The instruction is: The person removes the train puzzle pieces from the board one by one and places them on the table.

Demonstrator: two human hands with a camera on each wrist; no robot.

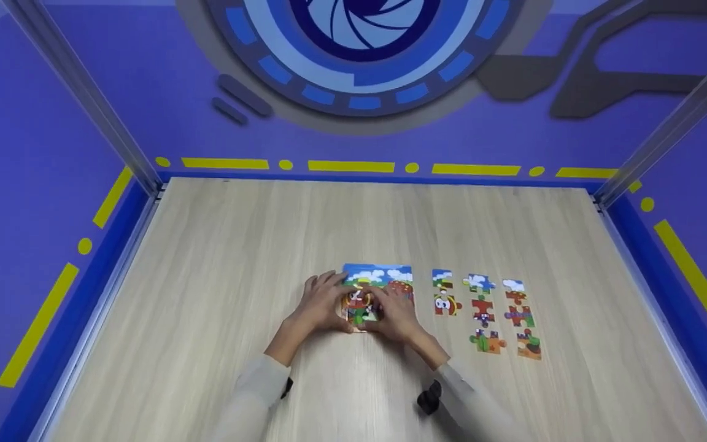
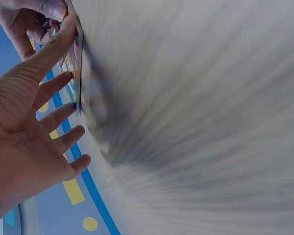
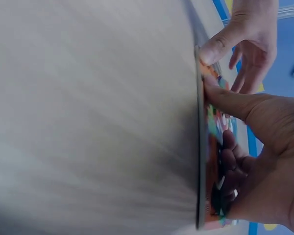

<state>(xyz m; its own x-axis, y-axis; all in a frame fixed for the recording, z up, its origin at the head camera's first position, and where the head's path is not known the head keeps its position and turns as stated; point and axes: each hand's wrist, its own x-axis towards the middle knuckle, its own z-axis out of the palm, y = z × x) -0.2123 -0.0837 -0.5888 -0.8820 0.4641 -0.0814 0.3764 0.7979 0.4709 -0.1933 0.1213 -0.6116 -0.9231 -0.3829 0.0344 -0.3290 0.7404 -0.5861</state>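
A picture puzzle board (image 1: pixel 395 272) with sky, clouds and a red mushroom lies flat on the table, partly covered by both hands. My left hand (image 1: pixel 324 302) is at its left side, fingers spread along that edge. The left thumb (image 2: pixel 63 39) presses down by the near edge. Over the board's right part lies my right hand (image 1: pixel 397 312), its fingers bent and touching the picture. The right thumb (image 3: pixel 228 100) presses near the same edge, close to the left thumb. Whether a separate piece lies under the thumbs is hard to tell.
Right of the board, loose puzzle pieces lie in three columns: a face piece (image 1: pixel 444 305) nearest, a red piece (image 1: pixel 483 309) in the middle, and a mushroom piece (image 1: pixel 519 316) farthest right. Blue patterned walls (image 1: pixel 366 144) surround the wooden table (image 1: pixel 237 245).
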